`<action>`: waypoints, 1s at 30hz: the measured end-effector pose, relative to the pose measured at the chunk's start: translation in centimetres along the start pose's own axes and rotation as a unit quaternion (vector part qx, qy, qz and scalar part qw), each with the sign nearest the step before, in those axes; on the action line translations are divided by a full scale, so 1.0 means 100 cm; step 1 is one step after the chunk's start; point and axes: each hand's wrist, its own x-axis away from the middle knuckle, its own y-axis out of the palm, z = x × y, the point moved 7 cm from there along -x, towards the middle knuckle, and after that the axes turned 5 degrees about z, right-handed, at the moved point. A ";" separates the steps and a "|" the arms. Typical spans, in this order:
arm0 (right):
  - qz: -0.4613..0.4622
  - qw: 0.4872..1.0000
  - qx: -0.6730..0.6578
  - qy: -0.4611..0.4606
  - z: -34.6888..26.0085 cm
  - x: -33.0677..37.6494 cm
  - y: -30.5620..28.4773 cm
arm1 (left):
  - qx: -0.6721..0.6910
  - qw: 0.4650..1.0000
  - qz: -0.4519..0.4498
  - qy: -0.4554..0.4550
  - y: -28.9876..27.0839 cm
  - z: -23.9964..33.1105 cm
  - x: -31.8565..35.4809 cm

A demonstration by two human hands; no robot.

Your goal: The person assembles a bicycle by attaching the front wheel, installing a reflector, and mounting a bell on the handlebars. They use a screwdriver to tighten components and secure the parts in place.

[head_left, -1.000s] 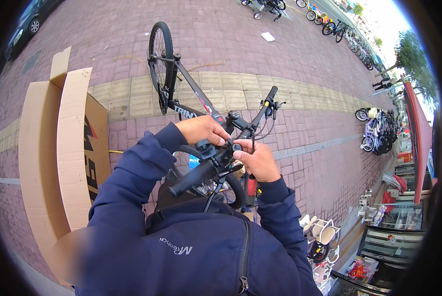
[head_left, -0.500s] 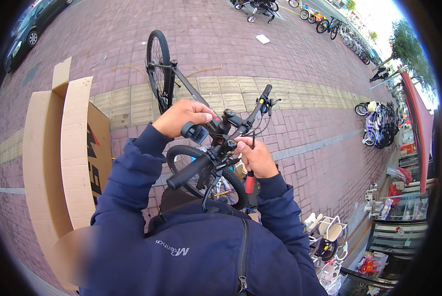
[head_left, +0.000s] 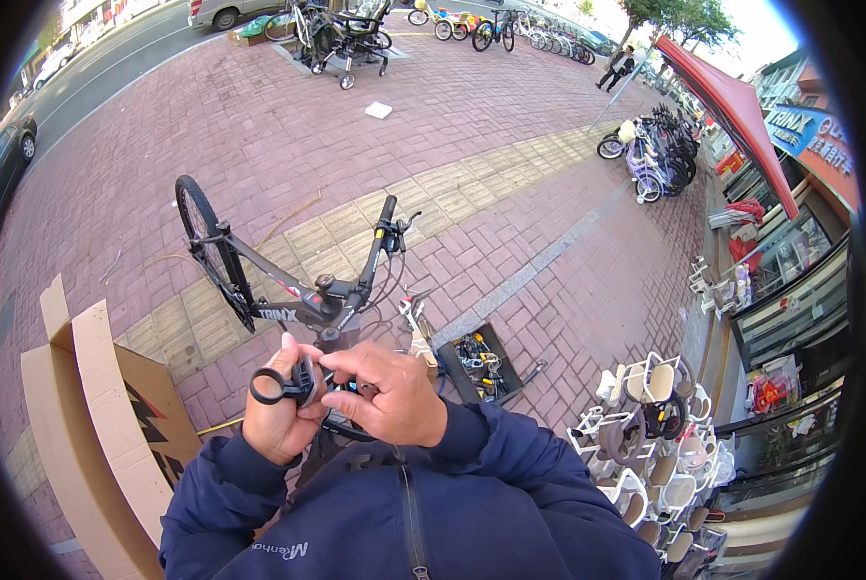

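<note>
1. hands are held close together just above the dark blue jacket (head_left: 404, 522), in front of the chest.
2. a small black clamp part (head_left: 286, 383) with a round ring at its left end is gripped by the left hand (head_left: 280, 418); its fingers are curled shut around the part's body, with the thumb raised behind it.
3. the right end of the same part is pinched by the right hand (head_left: 389, 391), with fingertips (head_left: 334, 372) closed on it (what lies under them is hidden).
4. a black bicycle (head_left: 298, 295) is seen just beyond the hands, with its handlebar (head_left: 375, 253) angled up to the right and one wheel (head_left: 211, 249) at the left.
5. a brown cardboard box (head_left: 85, 435) is stood at the left, near the left sleeve.
6. an open black tool tray (head_left: 479, 362) is laid on the brick paving (head_left: 288, 126), to the right of the bicycle.
7. stacked white chairs (head_left: 646, 435) are seen at the lower right, well apart from the hands.
</note>
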 end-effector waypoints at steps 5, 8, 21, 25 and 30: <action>-0.024 1.000 0.014 -0.005 0.002 0.023 0.015 | 0.060 0.996 0.047 0.038 -0.018 -0.030 0.004; -0.016 0.999 0.045 -0.007 0.008 0.031 0.018 | 0.043 0.997 0.000 0.058 -0.017 -0.035 0.005; -0.091 0.988 0.114 0.048 0.026 0.041 0.028 | 0.168 0.980 -0.072 0.083 -0.017 -0.053 0.010; -0.092 0.991 0.038 0.087 0.030 0.038 0.021 | 0.126 0.985 -0.091 0.073 -0.009 -0.051 0.015; -0.047 0.987 -0.035 0.146 0.039 0.041 -0.016 | 0.137 0.990 -0.028 0.027 -0.023 -0.010 0.047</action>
